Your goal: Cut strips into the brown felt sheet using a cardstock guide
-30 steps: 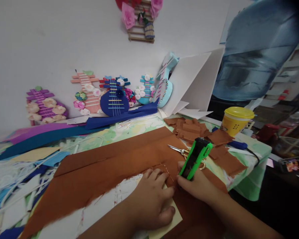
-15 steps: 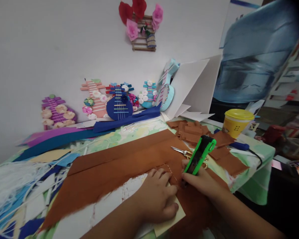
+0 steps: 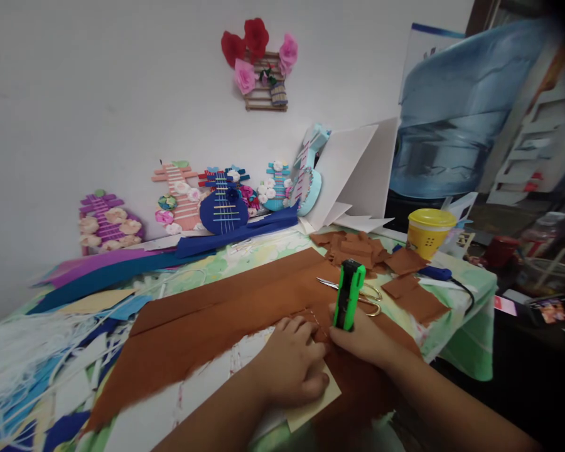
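My right hand is closed around a green and black stapler, held upright with its lower end down at the brown cloth. My left hand lies spread over a pale yellow piece of card and the cloth beside it, pressing down with its fingers apart. A dashed line of small light marks, like staples, runs along the cloth just past my left fingertips. White board with torn paper lies under my left forearm. Gold-handled scissors rest on the cloth right behind the stapler.
Brown cloth scraps, a yellow-lidded tub and a blue corded tool lie at the right. Decorated paper instruments lean on the wall. White string and paper strips heap up at the left. A water bottle stands behind.
My right hand has shifted slightly left, and the stapler has turned from leaning right to nearly upright. My left hand stays pressed down. The whole view has shifted a little.
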`<action>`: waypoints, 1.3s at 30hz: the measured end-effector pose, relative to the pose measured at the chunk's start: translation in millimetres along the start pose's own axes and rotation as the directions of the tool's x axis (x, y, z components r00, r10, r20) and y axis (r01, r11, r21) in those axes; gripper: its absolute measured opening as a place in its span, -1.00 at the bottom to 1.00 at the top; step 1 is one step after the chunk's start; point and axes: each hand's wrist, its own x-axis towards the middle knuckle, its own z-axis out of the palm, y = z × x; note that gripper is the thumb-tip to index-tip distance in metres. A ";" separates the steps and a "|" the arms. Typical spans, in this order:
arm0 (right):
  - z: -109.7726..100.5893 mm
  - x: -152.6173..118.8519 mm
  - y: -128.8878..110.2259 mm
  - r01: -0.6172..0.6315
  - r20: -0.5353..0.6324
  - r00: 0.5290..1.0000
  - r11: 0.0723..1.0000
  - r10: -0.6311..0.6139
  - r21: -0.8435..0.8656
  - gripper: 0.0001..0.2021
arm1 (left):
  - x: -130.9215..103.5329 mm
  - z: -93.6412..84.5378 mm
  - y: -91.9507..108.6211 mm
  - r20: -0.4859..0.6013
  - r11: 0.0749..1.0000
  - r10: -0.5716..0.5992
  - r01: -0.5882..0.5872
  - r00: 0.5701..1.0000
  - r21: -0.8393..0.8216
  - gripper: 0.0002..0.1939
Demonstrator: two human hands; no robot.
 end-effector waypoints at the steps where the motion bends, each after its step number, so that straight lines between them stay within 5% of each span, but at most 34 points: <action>1: 0.0 -0.1 1.0 -0.023 0.001 1.000 0.999 0.023 0.038 -0.87 | 0.0 -0.3 -0.4 -0.002 1.000 0.000 0.000 1.000 -0.008 -0.71; 9: -4.0 -3.4 0.1 -0.094 -0.167 0.978 0.975 0.129 0.202 -0.91 | -1.4 0.1 -2.1 -0.035 0.999 0.000 -0.002 0.999 -0.053 -0.67; 27: -2.3 -0.6 4.4 -0.135 -0.044 0.989 0.982 0.142 0.135 -0.91 | -5.8 6.4 -3.5 0.002 0.995 0.057 -0.057 0.998 -0.077 -0.45; 34: 1.3 -5.6 4.4 0.094 -0.058 0.993 0.986 -0.103 -0.137 -0.87 | -5.4 5.4 -2.9 0.007 0.995 0.067 -0.066 0.998 -0.070 -0.48; 39: -1.4 -2.8 6.8 -0.021 -0.051 0.998 1.000 0.022 0.014 -0.89 | -4.3 5.4 -2.3 -0.005 0.997 0.053 -0.053 0.999 -0.058 -0.51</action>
